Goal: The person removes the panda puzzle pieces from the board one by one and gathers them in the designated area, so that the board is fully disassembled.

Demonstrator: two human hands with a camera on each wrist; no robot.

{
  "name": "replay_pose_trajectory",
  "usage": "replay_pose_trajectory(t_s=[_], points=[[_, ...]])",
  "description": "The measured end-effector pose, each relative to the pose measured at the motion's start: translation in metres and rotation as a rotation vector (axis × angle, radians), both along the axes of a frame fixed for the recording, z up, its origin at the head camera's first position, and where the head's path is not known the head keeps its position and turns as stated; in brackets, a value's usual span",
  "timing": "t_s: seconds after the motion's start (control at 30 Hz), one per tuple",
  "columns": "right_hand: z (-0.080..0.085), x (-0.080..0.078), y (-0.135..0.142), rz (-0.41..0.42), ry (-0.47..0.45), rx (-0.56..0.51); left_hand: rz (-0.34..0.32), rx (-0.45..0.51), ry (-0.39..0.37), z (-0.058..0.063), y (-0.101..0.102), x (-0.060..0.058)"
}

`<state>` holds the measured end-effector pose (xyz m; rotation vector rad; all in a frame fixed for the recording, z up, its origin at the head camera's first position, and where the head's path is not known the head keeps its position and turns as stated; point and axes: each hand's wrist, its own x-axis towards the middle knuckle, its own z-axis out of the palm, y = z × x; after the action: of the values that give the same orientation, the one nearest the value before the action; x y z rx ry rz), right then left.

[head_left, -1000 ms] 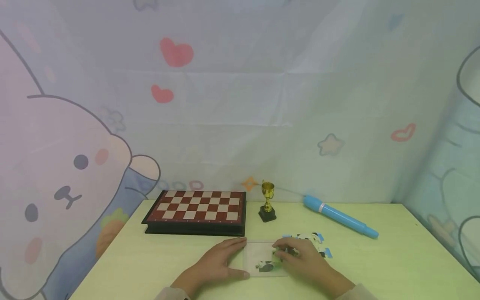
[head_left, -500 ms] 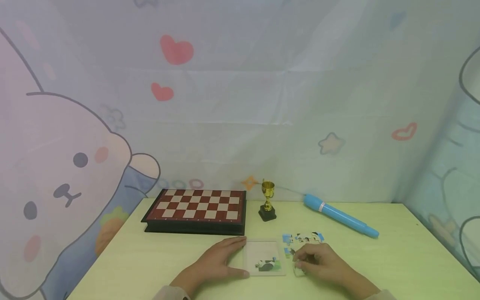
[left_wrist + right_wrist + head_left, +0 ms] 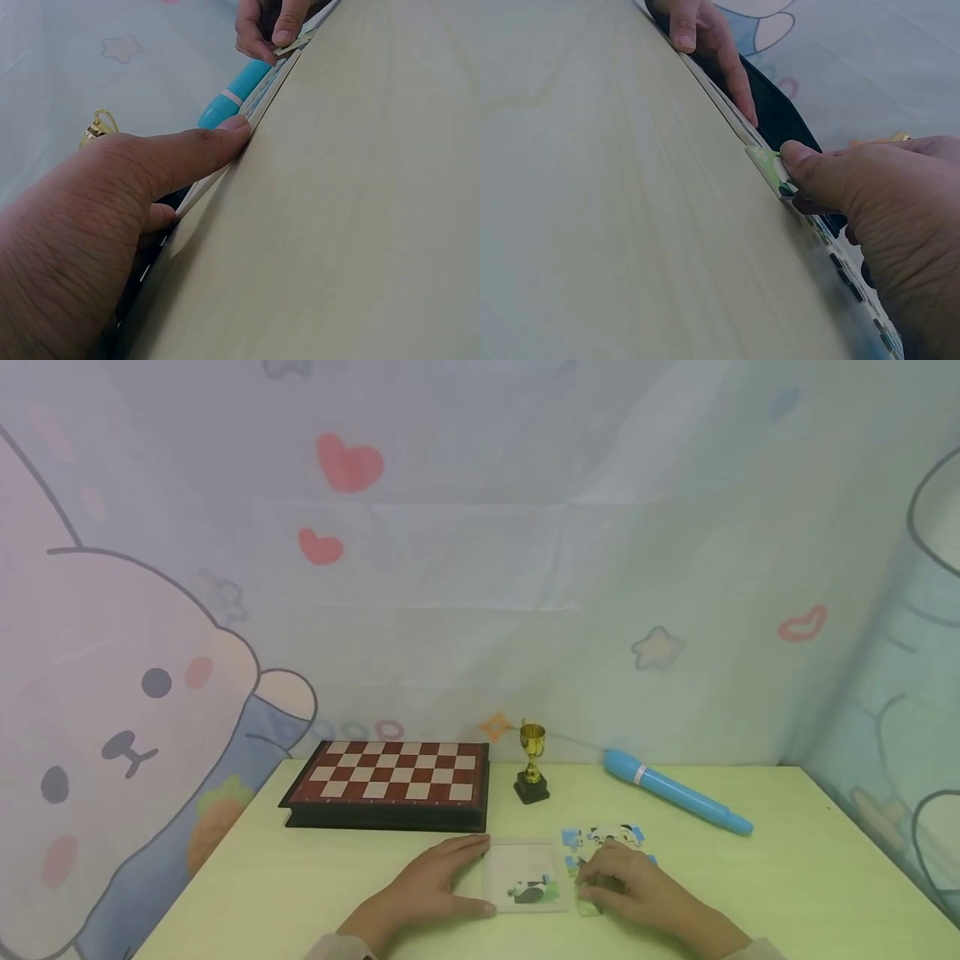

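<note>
A shallow white puzzle tray (image 3: 525, 911) lies near the table's front, with panda-and-green pieces (image 3: 534, 891) fitted in its lower right part. My left hand (image 3: 431, 885) spans its left side, thumb at the near corner and extended fingertips at the far one. Just right of the tray, my right hand (image 3: 637, 889) pinches a green-printed puzzle piece (image 3: 763, 166) between thumb and fingers. That piece is tilted in the right wrist view, partly covered by the thumb. Loose puzzle pieces (image 3: 572, 838) with blue and panda prints lie behind the right hand, some hidden by it.
A folded chessboard box (image 3: 390, 777) sits behind the left hand. Beside it stands a small gold trophy cup (image 3: 532, 760) on a black base. At the back right lies a big blue pen-shaped object (image 3: 675, 793). A cartoon curtain (image 3: 480, 568) hangs behind the table.
My right hand has left the tray, moving right to the loose pieces, and now pinches another piece, its green print showing. A green piece shows in the tray. The left hand stays put.
</note>
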<state>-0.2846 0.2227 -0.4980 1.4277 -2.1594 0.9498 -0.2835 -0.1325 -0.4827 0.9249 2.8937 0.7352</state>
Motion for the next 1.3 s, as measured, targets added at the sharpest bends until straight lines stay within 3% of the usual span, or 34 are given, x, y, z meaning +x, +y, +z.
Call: replay_pose_trajectory(t_s=[0.57,0.9,1.03,1.17,1.3], points=[[0.0,-0.001,-0.002,-0.035,0.059,0.033,-0.002,0.004,-0.006,0.001,-0.001,0.0],[-0.002,-0.002,-0.005,-0.005,0.098,-0.139,-0.001,0.01,-0.025,0.0,-0.001,0.003],[0.004,0.004,-0.008,-0.042,0.101,-0.159,-0.003,0.004,-0.023,0.002,0.0,0.004],[0.002,0.001,-0.017,-0.106,0.029,-0.115,0.0,-0.001,-0.02,0.002,0.0,0.004],[0.004,-0.002,-0.045,-0.18,-0.07,-0.002,-0.003,0.003,-0.009,0.002,-0.001,0.0]])
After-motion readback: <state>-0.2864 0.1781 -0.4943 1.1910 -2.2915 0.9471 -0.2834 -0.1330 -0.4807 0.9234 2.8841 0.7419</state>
